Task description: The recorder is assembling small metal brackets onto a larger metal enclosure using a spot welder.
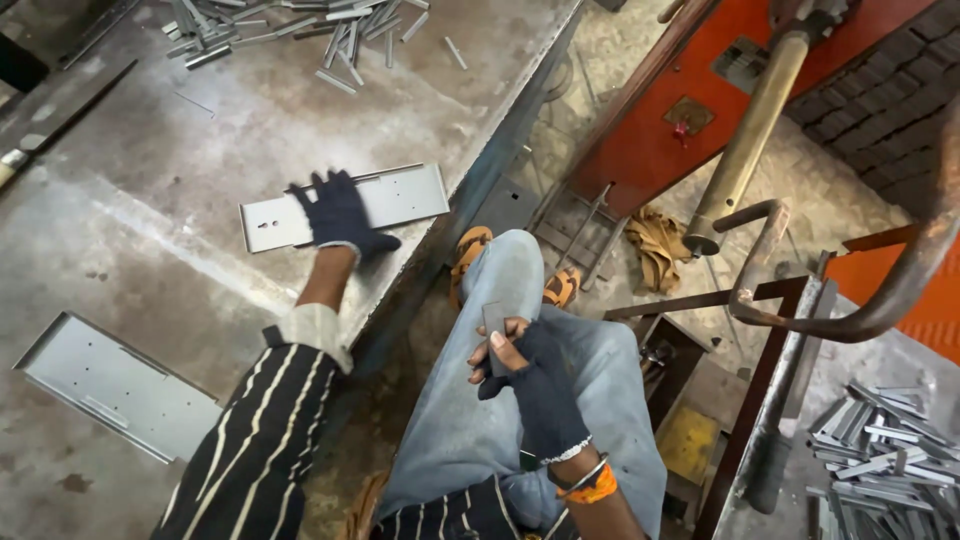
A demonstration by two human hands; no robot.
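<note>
Right hand [535, 375], dark fingerless glove: fingertips pinched on a small grey metal strip [495, 322], held upright over the lap, above the blue-jeaned knee [505, 270]. Bare fingertips visible on the strip's lower part. Orange and metal bangles [585, 482] at the wrist.

Left hand [338, 212], same glove type: fingers spread flat, pressing down on a rectangular sheet-metal plate [390, 197] w/ small punched holes. Not closed around it; palm rests on the plate's middle, thumb at its near edge. Striped sleeve [255, 440], black w/ white lines, on the forearm.

Landmark: steel workbench [150, 240]. Plate lies on the bench near its right edge, long side roughly parallel to the person's chest. Second, similar folded plate [115, 385] on the bench at its near-left part, well apart from the first. Heap of short metal strips [290, 30] at the bench's far side. Bench surface stained, scuffed.

Off the bench's right edge: sandalled feet [470, 250] on the floor just beside it. Further right of the bench, an orange machine frame [660, 110] w/ a brass-coloured cylindrical arm [750, 130] angled downward; bent rusty rod [800, 310] below that. Tan rag [655, 245] on the floor by the machine base. Far right from the bench, second pile of strips [885, 450] on another surface. Yellow item [688, 440] low in the frame under the rod; kind cannot be told.
</note>
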